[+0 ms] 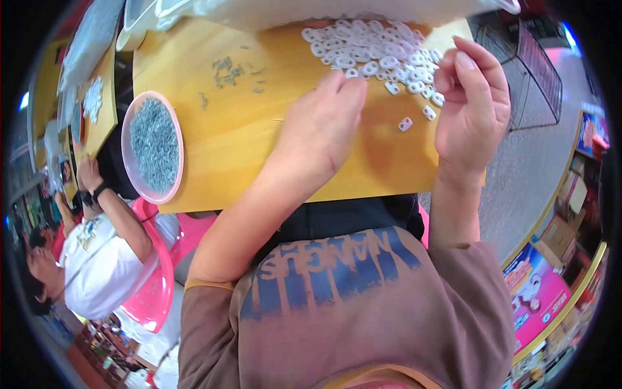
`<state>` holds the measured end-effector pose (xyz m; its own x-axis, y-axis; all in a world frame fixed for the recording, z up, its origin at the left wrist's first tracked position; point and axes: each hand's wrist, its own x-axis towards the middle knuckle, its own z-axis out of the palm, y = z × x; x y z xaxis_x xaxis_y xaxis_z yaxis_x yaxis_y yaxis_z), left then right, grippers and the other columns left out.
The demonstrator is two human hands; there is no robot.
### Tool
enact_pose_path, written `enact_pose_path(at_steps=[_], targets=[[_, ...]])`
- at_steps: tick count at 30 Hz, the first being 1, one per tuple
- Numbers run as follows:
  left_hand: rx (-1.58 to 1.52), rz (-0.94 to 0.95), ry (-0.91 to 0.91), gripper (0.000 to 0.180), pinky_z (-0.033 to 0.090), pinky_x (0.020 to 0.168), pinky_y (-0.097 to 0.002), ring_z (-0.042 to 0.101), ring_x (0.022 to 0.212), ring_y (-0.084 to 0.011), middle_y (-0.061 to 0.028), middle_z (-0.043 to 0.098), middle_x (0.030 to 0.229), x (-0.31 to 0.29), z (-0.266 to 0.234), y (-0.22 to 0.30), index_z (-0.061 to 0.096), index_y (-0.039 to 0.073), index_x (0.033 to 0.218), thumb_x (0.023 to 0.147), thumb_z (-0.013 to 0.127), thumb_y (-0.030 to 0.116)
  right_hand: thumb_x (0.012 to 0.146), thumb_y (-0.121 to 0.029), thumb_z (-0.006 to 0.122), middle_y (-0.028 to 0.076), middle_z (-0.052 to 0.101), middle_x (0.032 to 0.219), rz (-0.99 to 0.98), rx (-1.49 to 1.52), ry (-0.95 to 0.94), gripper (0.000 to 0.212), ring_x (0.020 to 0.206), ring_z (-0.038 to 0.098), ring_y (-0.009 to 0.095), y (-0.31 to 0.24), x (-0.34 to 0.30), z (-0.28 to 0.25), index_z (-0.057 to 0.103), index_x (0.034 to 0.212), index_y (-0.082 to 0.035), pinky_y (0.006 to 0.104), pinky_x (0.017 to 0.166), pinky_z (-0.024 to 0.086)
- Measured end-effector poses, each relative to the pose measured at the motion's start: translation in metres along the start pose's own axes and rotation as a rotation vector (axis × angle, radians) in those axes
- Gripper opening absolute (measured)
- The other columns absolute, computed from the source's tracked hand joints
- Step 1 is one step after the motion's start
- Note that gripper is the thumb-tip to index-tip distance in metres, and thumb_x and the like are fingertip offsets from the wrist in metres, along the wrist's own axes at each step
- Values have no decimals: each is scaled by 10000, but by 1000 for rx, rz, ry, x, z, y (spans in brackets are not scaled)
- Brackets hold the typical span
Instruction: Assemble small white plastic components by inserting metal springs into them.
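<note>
A spread of small white plastic pieces with holes [389, 63] covers the far right part of the wooden table [246, 162]. My left hand [324, 120] reaches to the near edge of this pile, its fingers closed and bent down. A white piece shows at the fingertips, but I cannot tell whether they grip it. Raised at the pile's right side is my right hand [474, 107], thumb and fingers drawn together; anything between them is hidden. One loose white piece [405, 124] lies between the hands, nearer to me.
A pink bowl [181, 162] full of small grey metal parts stands at the table's left edge. Several loose grey parts [225, 70] lie farther back. White plastic bins [272, 14] line the far edge. Another person [107, 259] sits on a pink chair to the left.
</note>
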<state>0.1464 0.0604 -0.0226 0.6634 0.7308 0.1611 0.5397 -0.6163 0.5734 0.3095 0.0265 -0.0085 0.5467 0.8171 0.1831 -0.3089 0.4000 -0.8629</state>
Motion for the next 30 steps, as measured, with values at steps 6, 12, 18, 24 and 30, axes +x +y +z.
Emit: enact_pose_path(at_steps=[6,12,18,24,30], targets=[[-49,-19,-47,110,434,585,-398,529,703,-331,-161,479,815,-17,-4,-5,465,13,817,722,492,61,814,-24,466,77,548,770,-25,-274,-59,169,627,446,97,5,-9,9,543,948,44,189,575,359],[-347,-59,247,141,451,602,-295,540,701,-265,-131,509,811,-59,-33,-18,555,39,843,708,573,3,785,-58,551,33,553,796,109,-566,-403,161,681,504,100,3,-13,66,556,936,-2,209,645,418],[-540,-125,328,146,453,606,-280,554,724,-235,-110,548,817,-93,-51,-38,551,13,876,738,581,-21,698,-41,554,126,562,745,-588,-1090,-809,181,659,583,212,64,17,114,566,876,-8,275,575,471],[-678,-185,606,148,434,535,-248,536,621,-189,-126,565,774,-127,-47,-59,503,-13,905,769,557,-29,696,-13,483,170,552,853,-1141,-854,-791,216,718,548,306,89,22,138,527,904,25,360,625,453],[-855,-235,619,144,418,497,-238,523,570,-167,-117,567,759,-128,-47,-64,498,-4,886,763,565,-33,721,-56,470,124,537,767,-655,-1645,-991,209,690,558,278,74,7,160,525,915,1,337,596,461]])
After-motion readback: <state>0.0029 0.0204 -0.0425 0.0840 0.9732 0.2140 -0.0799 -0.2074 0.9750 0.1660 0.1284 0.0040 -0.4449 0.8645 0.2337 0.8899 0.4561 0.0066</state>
